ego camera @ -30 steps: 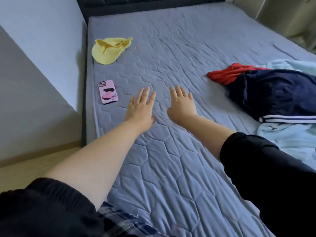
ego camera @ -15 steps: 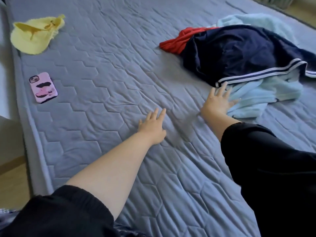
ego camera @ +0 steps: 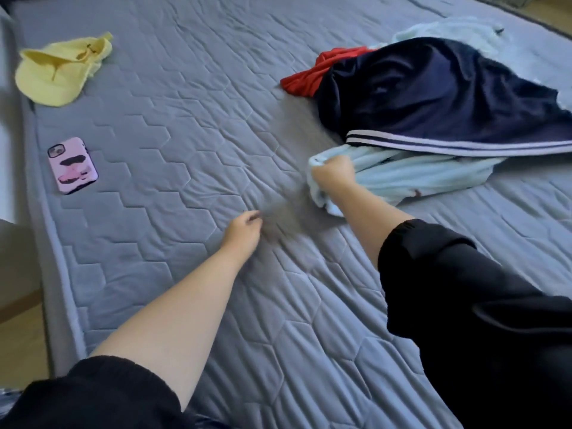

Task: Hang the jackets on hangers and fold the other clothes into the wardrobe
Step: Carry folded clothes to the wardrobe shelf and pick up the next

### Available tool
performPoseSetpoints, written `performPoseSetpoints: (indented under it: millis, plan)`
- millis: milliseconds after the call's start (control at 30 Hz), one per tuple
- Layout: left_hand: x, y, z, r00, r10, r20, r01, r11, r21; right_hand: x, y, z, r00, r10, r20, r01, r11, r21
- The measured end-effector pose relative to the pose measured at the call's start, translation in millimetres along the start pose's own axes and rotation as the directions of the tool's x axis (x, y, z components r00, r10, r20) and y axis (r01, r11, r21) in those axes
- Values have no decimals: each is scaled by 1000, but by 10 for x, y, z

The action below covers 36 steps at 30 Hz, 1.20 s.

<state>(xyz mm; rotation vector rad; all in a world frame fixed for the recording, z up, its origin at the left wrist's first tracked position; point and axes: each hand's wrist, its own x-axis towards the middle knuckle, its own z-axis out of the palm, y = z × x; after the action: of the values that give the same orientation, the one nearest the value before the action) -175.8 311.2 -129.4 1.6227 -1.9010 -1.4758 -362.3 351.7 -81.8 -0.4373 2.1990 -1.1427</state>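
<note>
A pile of clothes lies on the right of the bed. Its top piece is a navy garment (ego camera: 433, 94) with a white-striped hem. A red garment (ego camera: 306, 78) sticks out at the pile's left. Underneath lies a light blue garment (ego camera: 411, 178). My right hand (ego camera: 332, 174) grips the near left edge of that light blue garment in a fist. My left hand (ego camera: 243, 232) hovers just over the mattress to the left, fingers loosely curled and holding nothing.
The grey quilted mattress (ego camera: 185, 125) fills the view. A yellow garment (ego camera: 58, 72) lies at the far left. A phone in a pink case (ego camera: 72, 165) rests near the bed's left edge. Wooden floor (ego camera: 18, 345) shows beyond that edge.
My right hand went from flat beside the left to reaching the pile, then closed on the light blue garment. My left hand's fingers curled in. The view swung right.
</note>
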Motion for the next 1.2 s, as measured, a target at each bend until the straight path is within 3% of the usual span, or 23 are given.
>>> performPoseSetpoints:
  millis: [33, 100, 133, 200, 300, 400, 467, 533, 633, 700, 767, 900, 1033, 1200]
  plan:
    - [12, 18, -90, 996, -83, -14, 79, 980, -182, -117, -98, 153, 996, -42, 84, 36, 997, 69]
    - [11, 50, -313, 969, -234, 77, 239, 811, -535, -397, -211, 489, 959, -126, 255, 84, 982, 171]
    - [19, 31, -445, 958, -266, 107, 271, 716, -643, -536, -241, 651, 931, -159, 329, 96, 975, 201]
    - [18, -20, -694, 952, -278, 126, 278, 618, -735, -744, -295, 931, 875, -199, 440, 105, 968, 230]
    - [16, -123, -926, 948, -285, 144, 296, 618, -728, -792, -335, 1120, 841, -270, 468, 308, 951, -5]
    - [16, -98, -952, 938, -282, 202, 340, 639, -690, -644, -259, 1060, 815, -524, 246, 579, 727, -370]
    - [13, -31, -896, 942, -250, 223, 335, 681, -652, -425, -174, 921, 788, -613, 62, 511, 593, -622]
    - [43, 9, -803, 956, -231, 181, 293, 783, -549, -230, -113, 715, 840, -542, 35, 351, 492, -797]
    - [48, 45, -701, 979, -199, 37, 201, 930, -307, -40, -27, 431, 928, -372, -21, 132, 381, -915]
    - [45, 75, -696, 987, -164, -6, 160, 969, -188, -19, 28, 349, 937, -348, -31, 109, 376, -920]
    - [51, 51, -738, 991, -134, 18, 135, 982, -131, -76, 8, 404, 927, -375, 23, 215, 479, -851]
    - [-13, -97, -972, 961, -228, 159, 268, 914, -305, -398, -354, 822, 910, -409, 65, 379, 762, -525]
    - [5, -257, -1447, 941, -313, 131, 331, 761, -558, -711, -829, 1237, 814, -558, 162, 578, 750, -320]
    - [-12, -377, -2059, 968, -246, 48, 178, 540, -823, -1417, -1680, 1650, 640, -660, 393, 665, 732, 146]
